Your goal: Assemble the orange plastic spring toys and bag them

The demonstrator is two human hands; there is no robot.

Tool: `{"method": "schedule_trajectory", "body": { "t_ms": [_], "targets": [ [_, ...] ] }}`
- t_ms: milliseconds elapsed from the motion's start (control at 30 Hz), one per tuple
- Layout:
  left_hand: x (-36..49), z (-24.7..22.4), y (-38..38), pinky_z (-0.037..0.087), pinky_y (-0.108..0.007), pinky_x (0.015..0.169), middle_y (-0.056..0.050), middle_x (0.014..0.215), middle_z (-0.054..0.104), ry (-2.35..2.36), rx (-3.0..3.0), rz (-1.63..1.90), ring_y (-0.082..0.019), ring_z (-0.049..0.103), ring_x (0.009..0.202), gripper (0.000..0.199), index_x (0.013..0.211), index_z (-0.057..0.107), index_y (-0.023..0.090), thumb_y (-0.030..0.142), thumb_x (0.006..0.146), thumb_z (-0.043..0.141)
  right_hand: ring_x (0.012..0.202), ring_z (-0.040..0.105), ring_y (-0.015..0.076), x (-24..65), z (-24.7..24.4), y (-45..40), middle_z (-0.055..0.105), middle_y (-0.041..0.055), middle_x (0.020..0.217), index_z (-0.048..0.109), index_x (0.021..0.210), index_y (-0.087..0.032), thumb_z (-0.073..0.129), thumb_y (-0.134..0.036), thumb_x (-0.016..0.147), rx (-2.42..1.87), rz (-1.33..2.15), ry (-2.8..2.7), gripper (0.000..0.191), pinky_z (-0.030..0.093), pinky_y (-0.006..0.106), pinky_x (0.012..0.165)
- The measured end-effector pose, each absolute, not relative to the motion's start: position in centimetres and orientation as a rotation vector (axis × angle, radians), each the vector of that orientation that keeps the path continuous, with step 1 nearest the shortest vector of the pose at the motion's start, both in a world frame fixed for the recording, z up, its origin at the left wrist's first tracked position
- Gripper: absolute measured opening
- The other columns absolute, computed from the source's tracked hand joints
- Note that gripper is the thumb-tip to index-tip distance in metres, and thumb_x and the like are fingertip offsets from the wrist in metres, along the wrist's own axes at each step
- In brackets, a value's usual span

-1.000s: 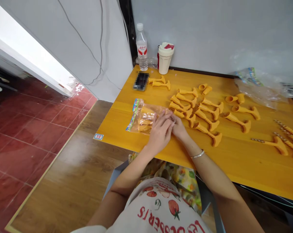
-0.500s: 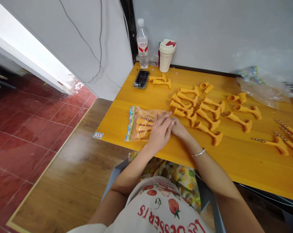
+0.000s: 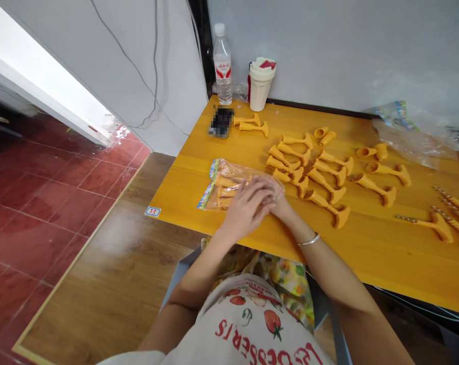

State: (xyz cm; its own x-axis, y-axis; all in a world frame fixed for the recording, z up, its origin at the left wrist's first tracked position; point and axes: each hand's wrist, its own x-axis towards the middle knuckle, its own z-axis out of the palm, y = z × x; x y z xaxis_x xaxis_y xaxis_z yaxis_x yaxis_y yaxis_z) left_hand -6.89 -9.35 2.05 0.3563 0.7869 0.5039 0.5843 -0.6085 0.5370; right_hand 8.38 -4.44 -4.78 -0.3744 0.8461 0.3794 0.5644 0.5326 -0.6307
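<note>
A clear plastic bag (image 3: 223,170) with a colourful header strip lies on the yellow table, with several orange T-shaped pieces inside. My left hand (image 3: 248,203) rests over the bag's right end, its fingers bent around the plastic. Beside it, my right hand (image 3: 278,200) grips the same end, partly hidden behind the left fingers and the film. Just right of the hands, several loose orange handles (image 3: 320,183) lie in a group on the table.
A bottle (image 3: 223,71), a lidded cup (image 3: 260,86) and a blurred phone (image 3: 220,121) stand or lie at the back left. Empty plastic bags (image 3: 408,132) lie at the back right. Orange handles with metal screws (image 3: 434,225) are at the right.
The bag's header end has lifted and turned slightly, and its right end now shows bunched up around my hands. My left fingers are more bent.
</note>
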Motion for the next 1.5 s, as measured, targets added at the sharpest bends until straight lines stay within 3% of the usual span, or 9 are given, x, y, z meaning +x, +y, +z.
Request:
{"method": "schedule_trajectory", "body": {
  "t_ms": [133,233,333,500,1333,1500],
  "targets": [
    [-11.7,1.3,-8.5,0.022,-0.058,0.122,-0.009,0.14,0.058,1.574,2.205,1.096,-0.026,0.047,0.139,0.026,0.119,0.061,0.023,0.036,0.1,0.049,0.115,0.065,0.0251,8.7,-4.0,-3.0,0.07,0.0129,0.123,0.067,0.122,-0.018,0.043,-0.045,0.099,-1.209,0.521,-2.036,0.043,0.051,0.045,0.104],
    [-14.7,-0.1,-7.8,0.024,-0.058,0.121,-0.011,0.147,0.052,1.72,2.058,1.058,-0.028,0.043,0.141,0.033,0.127,0.058,0.024,0.039,0.1,0.048,0.117,0.064,0.0261,8.7,-3.7,-3.2,0.069,0.0139,0.125,0.067,0.123,-0.016,0.045,-0.042,0.098,-1.331,0.51,-2.03,0.042,0.051,0.043,0.103],
    [-15.7,-1.6,-7.5,0.031,-0.053,0.119,-0.012,0.149,0.048,1.704,1.979,1.025,-0.027,0.042,0.142,0.04,0.134,0.055,0.025,0.042,0.099,0.049,0.117,0.064,0.0261,8.8,-3.5,-3.5,0.068,0.0128,0.126,0.066,0.126,-0.018,0.046,-0.041,0.098,-1.422,0.522,-2.036,0.041,0.051,0.042,0.101],
    [-15.3,-2.7,-7.7,0.024,-0.059,0.12,-0.011,0.148,0.05,1.74,1.975,0.951,-0.029,0.039,0.144,0.042,0.138,0.054,0.026,0.041,0.1,0.045,0.114,0.065,0.0253,9.1,-3.3,-3.2,0.07,0.013,0.121,0.066,0.125,-0.017,0.044,-0.041,0.099,-1.429,0.498,-2.073,0.042,0.05,0.041,0.101],
    [-15.2,-2.6,-7.7,0.023,-0.057,0.121,-0.011,0.147,0.052,1.745,2.002,0.924,-0.03,0.039,0.144,0.044,0.139,0.054,0.025,0.042,0.101,0.042,0.113,0.064,0.025,8.7,-3.1,-3.7,0.07,0.011,0.123,0.065,0.127,-0.02,0.045,-0.038,0.099,-1.522,0.479,-2.06,0.039,0.051,0.041,0.099],
    [-15.2,-2.6,-7.6,0.022,-0.057,0.121,-0.011,0.147,0.053,1.748,2.008,0.926,-0.03,0.039,0.144,0.044,0.139,0.054,0.025,0.042,0.101,0.041,0.113,0.064,0.0273,8.6,-2.3,-3.9,0.07,0.0115,0.123,0.065,0.126,-0.021,0.048,-0.038,0.097,-1.566,0.577,-2.007,0.038,0.05,0.046,0.1]
  ]
}}
